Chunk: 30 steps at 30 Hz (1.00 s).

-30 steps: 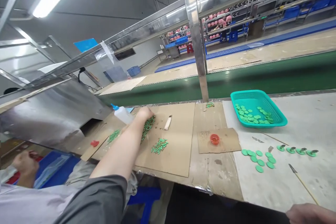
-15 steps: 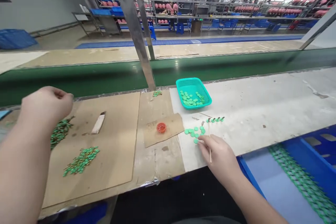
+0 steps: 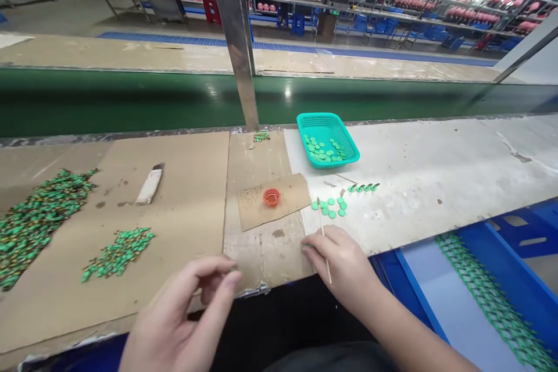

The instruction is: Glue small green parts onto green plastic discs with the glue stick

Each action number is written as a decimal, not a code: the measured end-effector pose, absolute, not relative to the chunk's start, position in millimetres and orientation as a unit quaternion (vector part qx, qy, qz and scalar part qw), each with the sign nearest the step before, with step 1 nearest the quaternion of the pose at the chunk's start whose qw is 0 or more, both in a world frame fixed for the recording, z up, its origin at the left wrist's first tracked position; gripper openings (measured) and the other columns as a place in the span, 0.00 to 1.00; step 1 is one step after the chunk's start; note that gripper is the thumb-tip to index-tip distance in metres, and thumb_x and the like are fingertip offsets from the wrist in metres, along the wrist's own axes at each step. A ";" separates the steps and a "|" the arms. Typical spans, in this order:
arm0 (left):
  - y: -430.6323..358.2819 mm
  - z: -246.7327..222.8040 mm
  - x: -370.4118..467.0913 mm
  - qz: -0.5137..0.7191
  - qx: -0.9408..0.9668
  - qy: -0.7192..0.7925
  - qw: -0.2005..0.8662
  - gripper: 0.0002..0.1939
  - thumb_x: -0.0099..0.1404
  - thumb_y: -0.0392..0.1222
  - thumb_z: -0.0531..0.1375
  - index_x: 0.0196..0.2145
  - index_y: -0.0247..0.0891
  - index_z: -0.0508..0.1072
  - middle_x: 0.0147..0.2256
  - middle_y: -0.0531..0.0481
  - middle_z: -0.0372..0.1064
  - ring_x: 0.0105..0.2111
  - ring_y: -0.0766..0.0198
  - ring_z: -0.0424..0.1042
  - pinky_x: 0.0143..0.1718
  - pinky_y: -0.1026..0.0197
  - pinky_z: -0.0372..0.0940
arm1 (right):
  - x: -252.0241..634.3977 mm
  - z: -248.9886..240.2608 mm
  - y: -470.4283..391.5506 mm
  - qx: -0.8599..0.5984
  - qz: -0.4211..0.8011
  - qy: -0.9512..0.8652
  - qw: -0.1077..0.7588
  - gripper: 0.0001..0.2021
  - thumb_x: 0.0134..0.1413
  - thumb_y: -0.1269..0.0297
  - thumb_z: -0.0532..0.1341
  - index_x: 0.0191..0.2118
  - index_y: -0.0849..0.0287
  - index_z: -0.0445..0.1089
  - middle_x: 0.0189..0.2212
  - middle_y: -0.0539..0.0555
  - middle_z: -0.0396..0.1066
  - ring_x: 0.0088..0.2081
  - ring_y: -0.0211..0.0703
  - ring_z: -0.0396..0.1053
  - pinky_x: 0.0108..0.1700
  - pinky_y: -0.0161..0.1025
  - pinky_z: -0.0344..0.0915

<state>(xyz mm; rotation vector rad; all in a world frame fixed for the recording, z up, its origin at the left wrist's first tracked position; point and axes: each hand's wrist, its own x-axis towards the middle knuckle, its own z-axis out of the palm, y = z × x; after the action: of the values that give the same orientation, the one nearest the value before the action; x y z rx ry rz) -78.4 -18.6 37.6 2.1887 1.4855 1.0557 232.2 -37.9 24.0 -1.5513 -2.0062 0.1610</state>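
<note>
My left hand [image 3: 187, 308] is over the table's front edge, thumb and forefinger pinched together. Something tiny may sit at its fingertips, too small to name. My right hand [image 3: 342, 253] grips a thin wooden stick [image 3: 323, 224], whose dark tip points away from me. Whether its thumb and forefinger also pinch a disc is hidden. Just beyond lie several loose green discs [image 3: 331, 201]. Behind them stands a short row of green discs with dark pieces upright on them [image 3: 364, 188]. A small red cup [image 3: 271, 197] of liquid rests on a cardboard scrap [image 3: 253, 218].
A turquoise basket [image 3: 355, 154] holds more discs. Small green-and-brown pieces form a large pile [image 3: 43, 215] and a smaller pile [image 3: 117, 253] at left, near a white-wrapped tool [image 3: 150, 185]. A metal post [image 3: 244, 87] rises at the back. Blue crates [image 3: 488, 250] stand lower right.
My left hand has come from the large pile at left to the front middle. My right hand, still with the stick, has drawn back from the discs toward me. The view has shifted.
</note>
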 end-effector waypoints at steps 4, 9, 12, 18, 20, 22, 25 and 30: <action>-16.4 45.8 -55.3 0.389 0.778 0.438 0.226 0.05 0.85 0.46 0.63 0.47 0.48 0.78 0.37 0.53 0.81 0.33 0.62 0.82 0.34 0.65 0.77 | 211.2 21.2 -27.3 -0.550 0.081 -0.770 0.314 0.08 0.81 0.70 0.64 0.49 0.55 0.82 0.38 0.55 0.80 0.39 0.50 0.80 0.43 0.45 0.80; -7.6 45.2 -34.9 0.388 0.814 0.361 0.237 0.05 0.86 0.38 0.61 0.48 0.46 0.76 0.39 0.54 0.80 0.35 0.66 0.82 0.38 0.68 0.78 | 214.9 36.9 -25.1 -0.543 0.101 -0.749 0.366 0.09 0.84 0.69 0.60 0.57 0.55 0.78 0.41 0.56 0.84 0.42 0.50 0.84 0.46 0.46 0.84; -3.5 41.2 -26.1 0.359 0.857 0.316 0.189 0.11 0.87 0.34 0.57 0.56 0.43 0.79 0.41 0.51 0.81 0.39 0.64 0.82 0.43 0.65 0.78 | 230.6 51.2 -27.1 -0.564 0.121 -0.698 0.425 0.18 0.84 0.73 0.55 0.68 0.52 0.72 0.50 0.57 0.87 0.48 0.48 0.85 0.52 0.47 0.86; 4.4 31.3 -19.4 0.286 0.907 0.294 0.095 0.21 0.85 0.29 0.54 0.66 0.36 0.79 0.42 0.48 0.78 0.39 0.59 0.79 0.43 0.56 0.78 | 248.4 67.9 -16.1 -0.521 0.174 -0.727 0.411 0.28 0.85 0.73 0.54 0.81 0.47 0.64 0.62 0.59 0.87 0.49 0.47 0.86 0.54 0.49 0.87; 1.8 27.6 -19.4 0.267 0.913 0.297 0.079 0.23 0.83 0.27 0.52 0.66 0.35 0.78 0.42 0.48 0.77 0.39 0.57 0.78 0.42 0.55 0.78 | 245.5 71.3 -10.9 -0.522 0.178 -0.697 0.458 0.20 0.89 0.66 0.56 0.74 0.48 0.74 0.48 0.53 0.89 0.43 0.45 0.85 0.49 0.46 0.86; -3.2 22.6 -19.1 0.257 0.916 0.302 0.056 0.26 0.80 0.24 0.51 0.68 0.32 0.77 0.42 0.47 0.76 0.38 0.56 0.77 0.41 0.54 0.77 | 239.1 74.3 -4.2 -0.521 0.162 -0.674 0.498 0.15 0.90 0.61 0.57 0.64 0.48 0.81 0.39 0.49 0.86 0.39 0.43 0.84 0.46 0.44 0.84; -10.5 13.1 -17.7 0.252 0.920 0.298 0.024 0.30 0.77 0.23 0.53 0.73 0.26 0.73 0.42 0.46 0.76 0.38 0.56 0.75 0.41 0.54 0.76 | 225.8 76.3 10.8 -0.518 0.132 -0.662 0.525 0.15 0.90 0.62 0.57 0.54 0.50 0.83 0.38 0.49 0.84 0.39 0.42 0.83 0.45 0.42 0.82; -17.8 5.8 -12.9 0.248 0.916 0.316 -0.018 0.27 0.79 0.27 0.58 0.73 0.25 0.75 0.39 0.47 0.74 0.38 0.56 0.72 0.43 0.52 0.73 | 206.6 70.8 42.3 -0.502 0.085 -0.701 0.499 0.07 0.87 0.65 0.61 0.51 0.51 0.78 0.41 0.49 0.85 0.40 0.41 0.83 0.44 0.40 0.80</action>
<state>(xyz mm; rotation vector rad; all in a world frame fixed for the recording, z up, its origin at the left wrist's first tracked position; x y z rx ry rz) -12.9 -17.8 5.8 2.9090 1.0042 0.7882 206.6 42.3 70.8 -1.2147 -1.6971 0.2045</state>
